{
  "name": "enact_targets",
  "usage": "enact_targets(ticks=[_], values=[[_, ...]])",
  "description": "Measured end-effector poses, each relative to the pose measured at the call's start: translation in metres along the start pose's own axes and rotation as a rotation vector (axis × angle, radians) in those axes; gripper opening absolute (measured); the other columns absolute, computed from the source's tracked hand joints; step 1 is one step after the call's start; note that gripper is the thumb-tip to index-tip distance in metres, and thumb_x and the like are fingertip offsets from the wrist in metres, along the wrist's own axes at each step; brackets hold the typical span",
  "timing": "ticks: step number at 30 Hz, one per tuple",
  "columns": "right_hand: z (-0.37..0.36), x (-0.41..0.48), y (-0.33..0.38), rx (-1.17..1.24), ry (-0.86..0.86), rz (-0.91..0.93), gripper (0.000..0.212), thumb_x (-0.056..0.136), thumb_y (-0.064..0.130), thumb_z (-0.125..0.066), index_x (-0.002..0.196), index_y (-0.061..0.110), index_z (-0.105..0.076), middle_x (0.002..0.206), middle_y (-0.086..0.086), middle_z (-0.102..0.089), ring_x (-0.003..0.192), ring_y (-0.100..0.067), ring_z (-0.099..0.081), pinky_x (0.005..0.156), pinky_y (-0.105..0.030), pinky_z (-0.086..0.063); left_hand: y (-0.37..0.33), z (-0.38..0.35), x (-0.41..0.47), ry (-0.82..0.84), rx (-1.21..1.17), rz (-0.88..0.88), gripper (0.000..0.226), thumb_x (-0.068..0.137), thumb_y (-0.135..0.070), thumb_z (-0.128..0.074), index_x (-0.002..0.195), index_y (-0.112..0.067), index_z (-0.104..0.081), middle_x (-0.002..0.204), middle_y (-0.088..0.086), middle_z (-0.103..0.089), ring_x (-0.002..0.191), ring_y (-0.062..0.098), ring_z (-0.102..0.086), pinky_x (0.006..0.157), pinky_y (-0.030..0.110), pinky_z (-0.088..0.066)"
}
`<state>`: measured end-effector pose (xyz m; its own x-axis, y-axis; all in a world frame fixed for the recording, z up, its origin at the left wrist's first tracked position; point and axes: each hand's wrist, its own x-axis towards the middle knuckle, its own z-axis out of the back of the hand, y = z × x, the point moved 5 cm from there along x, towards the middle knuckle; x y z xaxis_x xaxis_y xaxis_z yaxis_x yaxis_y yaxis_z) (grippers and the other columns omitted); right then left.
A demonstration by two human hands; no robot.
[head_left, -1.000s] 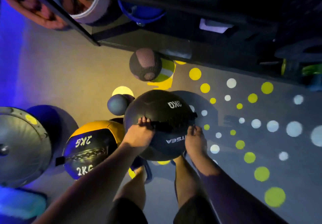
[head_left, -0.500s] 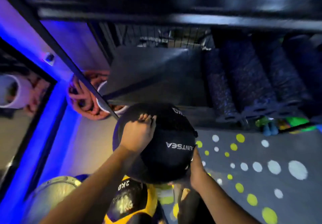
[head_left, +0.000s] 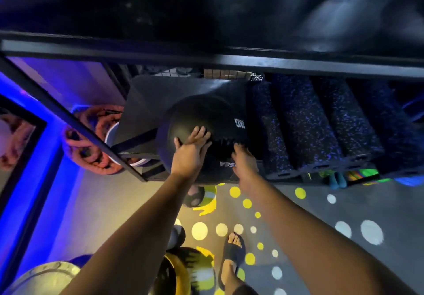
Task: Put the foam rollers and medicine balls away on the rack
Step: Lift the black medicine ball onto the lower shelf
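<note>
A black medicine ball [head_left: 202,115] marked 3KG sits at the front edge of the rack's lower shelf [head_left: 146,92]. My left hand [head_left: 190,150] presses flat on its near top with fingers spread. My right hand [head_left: 244,163] presses against its lower right side. Several dark speckled foam rollers [head_left: 305,120] lie side by side on the same shelf, just right of the ball. On the floor are a yellow and black medicine ball [head_left: 183,271], a small grey ball [head_left: 177,236] and a dark ball [head_left: 195,197] under the shelf's edge.
The rack's upper beam [head_left: 206,58] runs across above the ball. Coiled thick ropes [head_left: 91,147] hang left of the rack's slanted post. A round metal disc [head_left: 46,276] lies at bottom left. My sandalled foot [head_left: 232,253] stands on the dotted floor.
Both hands lifted the black ball from the floor up and forward onto the lower shelf. My left hand's fingers went from gripping the ball to lying flat on it.
</note>
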<state>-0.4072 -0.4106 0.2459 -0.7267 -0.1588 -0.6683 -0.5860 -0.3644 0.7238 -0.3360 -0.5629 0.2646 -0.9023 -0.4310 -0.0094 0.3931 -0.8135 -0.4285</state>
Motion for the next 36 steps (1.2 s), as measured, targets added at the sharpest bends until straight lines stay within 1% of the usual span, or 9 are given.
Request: enact_targets(ticks=[2,6,8,11,13,17,21,28,36], values=[[0.012,0.009,0.018,-0.302,0.003,0.168,0.055,0.101,0.051,-0.046,0.152,0.032,-0.042,0.154,0.0,-0.048,0.137,-0.028,-0.05,0.114,-0.042,-0.038,-0.01,-0.008,0.012,0.014,-0.049,-0.017,0.056,0.103,-0.04,-0.047,0.157,-0.033,-0.033,0.169,-0.009,-0.014,0.157,0.013,-0.003,0.118,0.065,-0.006],[0.015,0.034,0.028,-0.635,0.185,0.26,0.057,0.107,0.04,-0.04,0.16,0.04,-0.018,0.168,0.006,-0.018,0.145,-0.03,-0.038,0.115,-0.037,-0.033,-0.015,-0.009,0.037,0.078,0.011,0.059,0.063,0.104,-0.041,-0.046,0.158,-0.046,-0.014,0.17,-0.003,0.011,0.156,0.025,0.015,0.116,0.073,-0.012],[0.023,0.052,0.029,-0.691,0.196,0.206,0.056,0.107,0.037,-0.041,0.159,0.041,-0.02,0.164,-0.004,-0.03,0.141,-0.034,-0.043,0.113,-0.037,-0.036,-0.012,-0.006,0.048,0.03,-0.053,0.236,0.069,0.102,-0.05,-0.046,0.158,-0.048,-0.006,0.169,0.005,0.015,0.154,0.037,0.014,0.114,0.074,-0.018],[0.037,0.071,0.036,-0.738,0.164,0.185,0.052,0.106,0.033,-0.041,0.156,0.04,-0.029,0.157,-0.009,-0.043,0.136,-0.035,-0.048,0.112,-0.039,-0.04,0.002,-0.004,0.055,-0.011,-0.27,0.639,0.107,0.084,-0.067,-0.064,0.16,-0.037,0.007,0.167,0.016,0.016,0.151,0.051,0.003,0.117,0.068,-0.021],[0.052,0.079,0.043,-0.742,0.1,0.176,0.051,0.105,0.033,-0.041,0.155,0.041,-0.032,0.157,-0.007,-0.044,0.137,-0.033,-0.048,0.114,-0.039,-0.038,0.01,-0.003,0.058,0.04,-0.349,0.694,0.121,0.075,-0.068,-0.073,0.159,-0.038,0.008,0.168,0.015,0.014,0.15,0.053,0.001,0.12,0.065,-0.019],[0.076,0.088,0.063,-0.653,0.026,0.163,0.049,0.105,0.029,-0.041,0.153,0.039,-0.038,0.156,-0.006,-0.046,0.136,-0.029,-0.05,0.114,-0.036,-0.039,0.001,0.0,0.074,0.099,-0.287,0.554,0.112,0.075,-0.069,-0.072,0.157,-0.048,0.001,0.169,0.008,0.011,0.152,0.048,0.007,0.115,0.073,-0.013],[0.094,0.089,0.082,-0.717,-0.045,0.2,0.049,0.105,0.03,-0.039,0.152,0.041,-0.04,0.153,-0.007,-0.049,0.132,-0.032,-0.053,0.108,-0.036,-0.043,-0.069,-0.019,0.11,0.173,-0.083,0.309,0.094,0.084,-0.067,-0.061,0.157,-0.046,-0.007,0.169,0.007,0.009,0.154,0.04,0.012,0.111,0.078,-0.01],[0.122,0.085,0.08,-0.76,-0.171,0.105,0.052,0.103,0.028,-0.035,0.153,0.039,-0.036,0.154,-0.008,-0.048,0.131,-0.036,-0.052,0.108,-0.039,-0.041,-0.078,-0.017,0.15,0.308,0.161,0.005,0.088,0.096,-0.041,-0.056,0.161,-0.032,0.002,0.17,0.011,0.0,0.155,0.04,0.0,0.124,0.055,-0.014],[0.129,0.073,0.063,-0.732,-0.216,0.005,0.055,0.102,0.023,-0.039,0.156,0.033,-0.033,0.147,-0.022,-0.049,0.128,-0.044,-0.052,0.105,-0.044,-0.043,-0.106,-0.042,0.12,0.374,0.232,-0.12,0.103,0.093,-0.046,-0.062,0.161,-0.016,0.008,0.17,0.002,0.006,0.156,0.035,0.004,0.124,0.057,-0.011]])
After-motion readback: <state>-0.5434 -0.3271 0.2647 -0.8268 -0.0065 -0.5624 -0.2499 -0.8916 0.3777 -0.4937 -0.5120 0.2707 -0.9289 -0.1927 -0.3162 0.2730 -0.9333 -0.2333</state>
